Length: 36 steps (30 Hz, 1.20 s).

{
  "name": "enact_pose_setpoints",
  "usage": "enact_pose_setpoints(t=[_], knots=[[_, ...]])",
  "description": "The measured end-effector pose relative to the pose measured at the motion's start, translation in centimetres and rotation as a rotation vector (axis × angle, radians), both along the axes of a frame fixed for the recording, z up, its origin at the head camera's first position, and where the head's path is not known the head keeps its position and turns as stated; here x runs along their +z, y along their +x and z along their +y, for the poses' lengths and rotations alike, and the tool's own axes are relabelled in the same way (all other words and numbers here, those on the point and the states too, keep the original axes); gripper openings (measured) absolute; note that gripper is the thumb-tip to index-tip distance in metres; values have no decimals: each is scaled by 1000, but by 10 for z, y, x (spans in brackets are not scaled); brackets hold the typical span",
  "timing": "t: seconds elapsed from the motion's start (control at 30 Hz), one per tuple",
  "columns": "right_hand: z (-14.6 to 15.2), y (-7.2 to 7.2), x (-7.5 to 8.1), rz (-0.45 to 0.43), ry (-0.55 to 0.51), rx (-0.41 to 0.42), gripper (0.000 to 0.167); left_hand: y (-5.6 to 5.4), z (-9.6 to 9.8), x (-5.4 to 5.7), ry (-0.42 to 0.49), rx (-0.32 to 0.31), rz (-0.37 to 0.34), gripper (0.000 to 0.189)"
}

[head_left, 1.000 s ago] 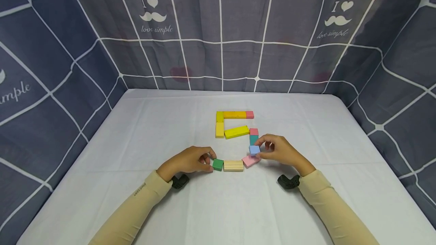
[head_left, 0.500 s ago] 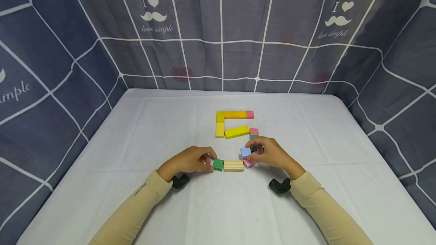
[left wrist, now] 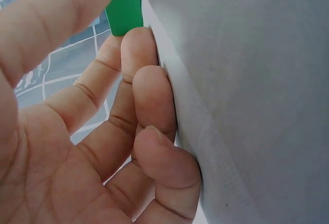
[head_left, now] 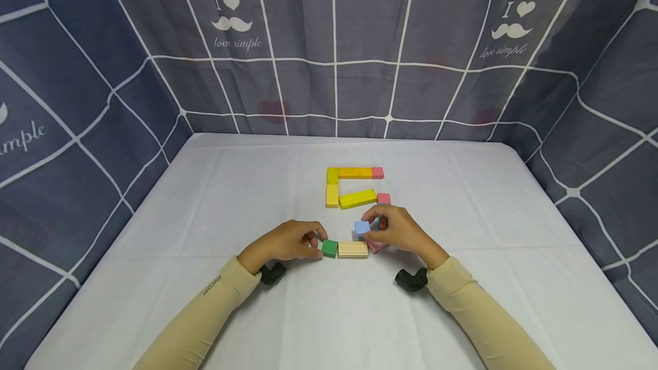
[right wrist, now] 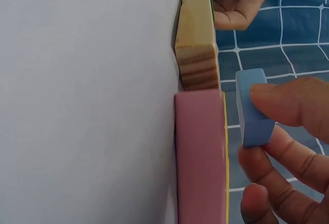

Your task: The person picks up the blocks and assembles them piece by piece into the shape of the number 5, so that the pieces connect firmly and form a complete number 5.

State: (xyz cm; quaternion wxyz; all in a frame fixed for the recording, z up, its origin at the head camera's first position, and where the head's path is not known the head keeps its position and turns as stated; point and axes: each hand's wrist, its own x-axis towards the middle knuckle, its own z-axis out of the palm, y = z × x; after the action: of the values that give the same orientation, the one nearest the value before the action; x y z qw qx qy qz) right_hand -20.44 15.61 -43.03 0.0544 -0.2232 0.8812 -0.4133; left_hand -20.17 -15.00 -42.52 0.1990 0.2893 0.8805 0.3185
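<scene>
In the head view my left hand [head_left: 289,241] holds a green block [head_left: 330,249] between thumb and index finger at its left end. In the left wrist view that green block [left wrist: 125,7] shows at the top, its other fingers curled against the white cloth. My right hand [head_left: 403,227] pinches a light blue block [head_left: 362,228] with thumb and fingertips. Seen from the right wrist, the blue block [right wrist: 254,108] is raised beside the row of blocks. A natural wood block [head_left: 353,250] with a grooved look lies against the green one, and a pink block [right wrist: 200,154] follows it, partly hidden by my right hand.
Behind the hands, yellow blocks [head_left: 354,173] form a corner ending in a red-pink block [head_left: 377,173]. A slanted yellow block [head_left: 358,199] leads to another red-pink block [head_left: 383,198]. White cloth [head_left: 231,187] covers the table, enclosed by grey checked curtains [head_left: 370,27].
My right hand has carried the blue block leftward, from near the teal block to just behind the wood block's right end. My left hand has stayed at the green block.
</scene>
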Motion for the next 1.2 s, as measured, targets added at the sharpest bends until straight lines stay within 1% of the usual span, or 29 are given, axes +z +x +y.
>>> enact_pose_setpoints(t=[0.17,0.33,0.47,0.7,0.83,1.0,1.2], knots=[[-9,-1,2,-23,20,-16,25,1,0,1,0,6,-4,26],[-18,-1,4,-20,60,-33,25,0,1,0,4,-5,3,25],[-23,-4,2,-3,86,-33,24,-1,0,-1,8,-16,11,25],[-29,-6,0,14,117,-30,24,-2,-1,-2,13,-17,10,26],[-33,-8,-2,30,156,-31,24,-1,-1,-2,12,-16,9,25],[-37,-8,-1,63,217,-42,23,-1,-1,-2,16,-18,12,25],[-39,-8,-1,81,233,-33,24,-1,-2,-2,14,-17,16,25]])
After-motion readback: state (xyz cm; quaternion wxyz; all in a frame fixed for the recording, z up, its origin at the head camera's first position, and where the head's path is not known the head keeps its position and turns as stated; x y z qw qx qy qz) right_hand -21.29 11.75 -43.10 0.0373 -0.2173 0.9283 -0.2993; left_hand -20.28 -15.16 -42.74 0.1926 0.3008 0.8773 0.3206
